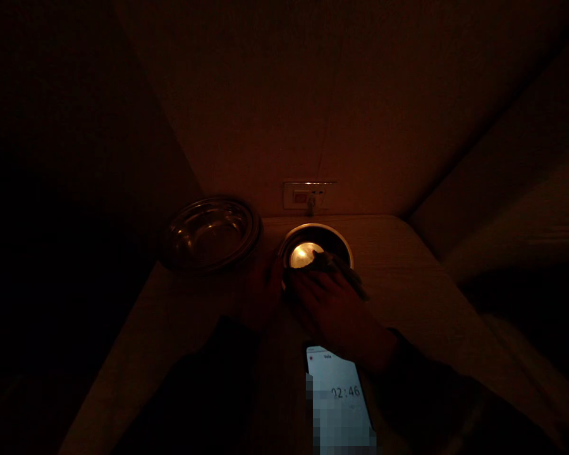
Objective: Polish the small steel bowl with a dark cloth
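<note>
One bowl (305, 254) sits on the counter (398, 272), right of the basin (211, 237). Your right hand (334, 309) grips a cloth (339, 265) over its near rim; whether your left hand (265, 284) grips the left rim, you cannot tell. Best brace firmly, press evenly.

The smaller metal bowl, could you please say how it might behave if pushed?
The smaller metal bowl is probably stiff, given its evenly curved visible rim. Its shiny surface suggests it may be slippery. Its broad, flat-looking bottom makes tipping seem unlikely.
</note>
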The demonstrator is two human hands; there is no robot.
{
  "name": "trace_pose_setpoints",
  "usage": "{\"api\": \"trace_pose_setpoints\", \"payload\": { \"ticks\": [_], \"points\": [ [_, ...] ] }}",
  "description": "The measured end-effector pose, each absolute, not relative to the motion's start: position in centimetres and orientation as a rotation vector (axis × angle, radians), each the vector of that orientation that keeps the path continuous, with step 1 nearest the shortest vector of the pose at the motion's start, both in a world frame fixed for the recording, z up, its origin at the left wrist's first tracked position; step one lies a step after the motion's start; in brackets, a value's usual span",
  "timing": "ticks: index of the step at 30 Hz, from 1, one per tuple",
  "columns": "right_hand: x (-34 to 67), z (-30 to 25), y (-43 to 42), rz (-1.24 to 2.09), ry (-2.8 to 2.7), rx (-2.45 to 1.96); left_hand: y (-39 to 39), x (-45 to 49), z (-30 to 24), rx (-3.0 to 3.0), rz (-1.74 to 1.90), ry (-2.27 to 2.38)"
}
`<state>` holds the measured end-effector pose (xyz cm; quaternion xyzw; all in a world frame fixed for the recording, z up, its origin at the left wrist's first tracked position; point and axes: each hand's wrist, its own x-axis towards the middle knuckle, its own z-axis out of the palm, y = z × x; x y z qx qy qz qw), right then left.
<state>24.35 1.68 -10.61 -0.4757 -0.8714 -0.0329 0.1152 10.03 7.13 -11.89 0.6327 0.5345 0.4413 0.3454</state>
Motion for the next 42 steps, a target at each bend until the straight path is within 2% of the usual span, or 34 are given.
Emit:
{"api": "trace_pose_setpoints", "payload": {
  "ticks": [30, 42],
  "points": [
    [24.1, -10.9, 1.4, -0.111, -2.524, -1.405, 6.8, 10.0, -11.7, 1.628, 1.106, 1.276],
    [25.0, -9.1, 0.9, -0.022, -2.644, -1.443, 6.6, 10.0, -11.9, 1.680, 1.142, 1.414]
  ]
}}
